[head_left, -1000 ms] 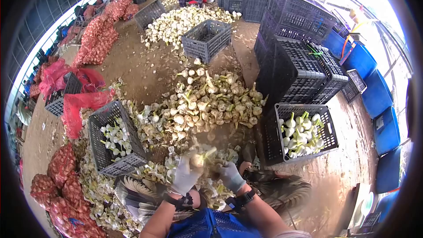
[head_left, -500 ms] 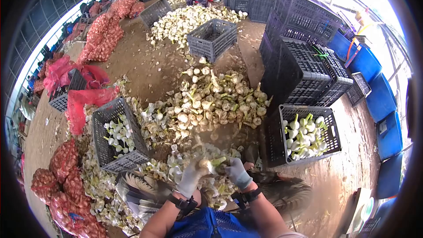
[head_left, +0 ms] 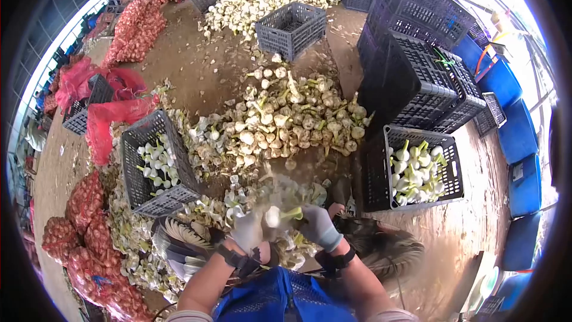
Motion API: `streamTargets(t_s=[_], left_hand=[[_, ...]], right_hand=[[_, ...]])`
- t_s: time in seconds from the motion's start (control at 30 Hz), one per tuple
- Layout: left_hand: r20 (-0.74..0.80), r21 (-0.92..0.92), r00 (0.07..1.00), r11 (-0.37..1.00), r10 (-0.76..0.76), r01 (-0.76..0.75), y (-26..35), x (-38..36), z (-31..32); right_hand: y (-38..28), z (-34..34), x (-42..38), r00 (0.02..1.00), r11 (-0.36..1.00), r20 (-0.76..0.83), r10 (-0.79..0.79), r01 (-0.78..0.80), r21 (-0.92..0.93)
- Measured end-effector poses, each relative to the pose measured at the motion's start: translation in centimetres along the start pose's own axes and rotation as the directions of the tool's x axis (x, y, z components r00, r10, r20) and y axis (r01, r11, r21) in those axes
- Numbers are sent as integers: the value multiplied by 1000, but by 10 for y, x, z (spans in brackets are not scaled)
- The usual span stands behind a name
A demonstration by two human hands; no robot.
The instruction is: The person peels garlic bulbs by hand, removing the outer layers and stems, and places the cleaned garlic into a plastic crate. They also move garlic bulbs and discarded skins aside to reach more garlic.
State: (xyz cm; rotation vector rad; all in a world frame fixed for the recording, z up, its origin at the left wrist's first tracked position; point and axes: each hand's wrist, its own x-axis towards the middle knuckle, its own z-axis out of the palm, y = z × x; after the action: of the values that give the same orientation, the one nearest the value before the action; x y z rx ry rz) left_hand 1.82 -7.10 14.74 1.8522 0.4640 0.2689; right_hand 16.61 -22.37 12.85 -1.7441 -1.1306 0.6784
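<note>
Between my two gloved hands, in front of my knees, is a white garlic bulb (head_left: 273,217) with a green stem pointing right. My right hand (head_left: 320,228) is closed at the stem end, holding it. On the bulb's other side my left hand (head_left: 246,232) is right beside it, its fingers smeared by motion. Loose skins (head_left: 238,200) litter the ground beneath and around my hands. Just ahead lies a heap of untrimmed garlic (head_left: 292,119) with dirty outer skins.
A crate (head_left: 424,204) of clean bulbs stands at right, another crate (head_left: 158,203) with bulbs at left. Stacked black crates (head_left: 411,77) rise behind the right one. Red net sacks (head_left: 95,250) sit at lower left. An upright crate (head_left: 289,33) stands before a farther garlic pile (head_left: 262,9).
The bulb between my hands now shows whiter, and my left hand has shifted slightly left and away from it. My view has tilted down a little.
</note>
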Motion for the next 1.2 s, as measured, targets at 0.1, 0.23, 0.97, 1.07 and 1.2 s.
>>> streamTargets(t_s=[0.1, 0.23, 0.97, 1.07, 1.2], left_hand=[[512, -728, 754, 258, -411, 635, -40, -1, 8], [767, -569, 584, 140, -267, 810, -34, -12, 15], [-442, -336, 867, 939, -228, 76, 15, -26, -17], [-219, 499, 975, 863, 36, 80, -24, -23, -22], [-115, 225, 991, 974, 67, -39, -12, 11, -2]], right_hand=[[2, -1, 4, 998, 980, -39, -51, 42, -192], [17, 10, 7, 986, 982, -162, -44, 13, -189], [76, 29, -10, 774, 668, -377, 509, -79, 740], [49, 24, 0, 795, 488, -257, 549, -55, 871], [35, 32, 6, 835, 564, -216, 507, -132, 815]])
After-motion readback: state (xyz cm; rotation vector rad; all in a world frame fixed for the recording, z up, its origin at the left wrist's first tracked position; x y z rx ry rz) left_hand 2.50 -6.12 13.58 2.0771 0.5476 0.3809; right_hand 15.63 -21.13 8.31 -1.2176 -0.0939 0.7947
